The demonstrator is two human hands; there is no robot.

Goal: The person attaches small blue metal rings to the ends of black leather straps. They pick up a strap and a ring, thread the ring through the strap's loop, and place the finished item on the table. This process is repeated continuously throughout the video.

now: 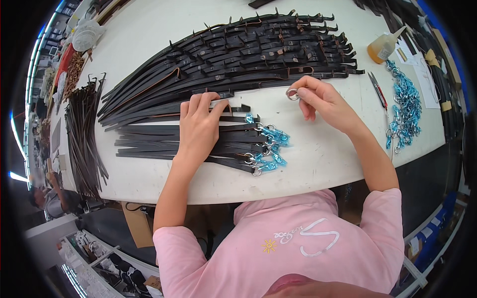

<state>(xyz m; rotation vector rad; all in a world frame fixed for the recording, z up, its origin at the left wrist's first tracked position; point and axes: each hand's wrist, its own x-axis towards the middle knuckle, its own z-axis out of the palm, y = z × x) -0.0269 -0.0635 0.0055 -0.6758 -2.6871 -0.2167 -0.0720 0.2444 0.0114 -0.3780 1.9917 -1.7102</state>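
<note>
My right hand [323, 102] is closed in a pinch on silver metal rings [292, 94], held just above the white table. To its left, my left hand [198, 121] bends its fingers around a black leather strap [241, 108], whose short end sticks out past the thumb. Below that hand lies a row of black straps [149, 138], with silver rings and blue-wrapped metal clasps [271, 141] at their right ends. A large spread of black straps [223, 54] with folded, upturned ends covers the table beyond both hands.
Red-handled snips [378, 92] and a pile of blue-wrapped clasps [407, 109] lie at the right. Behind them stands a bottle of amber liquid [382, 48]. A bundle of dark straps [84, 134] hangs over the left edge. Another person [54, 201] is at far left.
</note>
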